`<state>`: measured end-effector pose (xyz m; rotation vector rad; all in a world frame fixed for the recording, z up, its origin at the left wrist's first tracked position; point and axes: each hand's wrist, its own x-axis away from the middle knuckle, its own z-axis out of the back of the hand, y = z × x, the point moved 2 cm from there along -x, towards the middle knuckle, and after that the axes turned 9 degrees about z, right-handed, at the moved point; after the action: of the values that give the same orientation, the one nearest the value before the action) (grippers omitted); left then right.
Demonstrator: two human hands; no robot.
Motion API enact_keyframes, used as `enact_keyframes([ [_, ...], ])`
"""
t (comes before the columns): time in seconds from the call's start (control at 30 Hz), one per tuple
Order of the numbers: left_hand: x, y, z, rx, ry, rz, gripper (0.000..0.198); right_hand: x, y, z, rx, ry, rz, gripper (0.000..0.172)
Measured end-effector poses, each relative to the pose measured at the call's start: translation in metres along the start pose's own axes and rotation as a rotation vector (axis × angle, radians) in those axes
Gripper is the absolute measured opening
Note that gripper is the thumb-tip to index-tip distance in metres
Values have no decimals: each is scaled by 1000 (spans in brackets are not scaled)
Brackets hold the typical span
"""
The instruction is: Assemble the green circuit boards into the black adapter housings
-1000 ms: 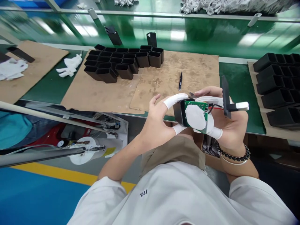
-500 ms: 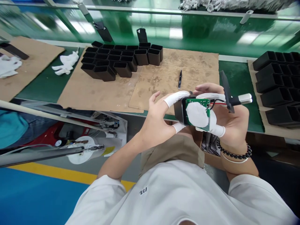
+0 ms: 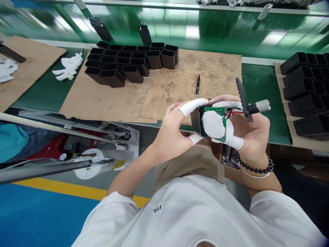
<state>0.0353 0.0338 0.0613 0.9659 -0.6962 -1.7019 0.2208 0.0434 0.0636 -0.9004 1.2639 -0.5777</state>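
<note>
My left hand [image 3: 172, 132], with white covers on thumb and forefinger, is wrapped round a black plastic case [image 3: 195, 121]. From the case's open end sticks out a green circuit board [image 3: 219, 109] with a white, paste-like patch [image 3: 213, 124] on its face. The covered fingers of my right hand [image 3: 254, 133] grip the board at its right end. Red and black wires [image 3: 233, 110] run from the board to a black end plate [image 3: 244, 99]. Beyond that plate a black and light-grey cable end [image 3: 262, 105] points right, above my right hand. The board's inner end is hidden inside the case.
Several black cases [image 3: 120, 61] stand on cardboard [image 3: 174, 92], with more cases [image 3: 308, 96] at the right. Black tweezers [image 3: 197, 85] lie ahead of my hands. A white glove-like bundle [image 3: 69, 67] lies left. A metal frame [image 3: 133, 144] is below the bench edge.
My right hand has moved left with the circuit board, and the board now sits deeper in the case. The end plate and cable have shifted left too. My left hand keeps its hold.
</note>
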Motion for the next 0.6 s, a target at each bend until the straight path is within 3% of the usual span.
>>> enact_keyframes([
  [0.33,0,-3,1,33,3,-18,54,5,4,1,94,-8,2,38],
  [0.5,-1,1,1,-37,23,-51,51,10,10,3,153,66,178,34],
  [0.6,-2,0,0,-104,47,-71,51,12,14,3,141,67,200,32],
])
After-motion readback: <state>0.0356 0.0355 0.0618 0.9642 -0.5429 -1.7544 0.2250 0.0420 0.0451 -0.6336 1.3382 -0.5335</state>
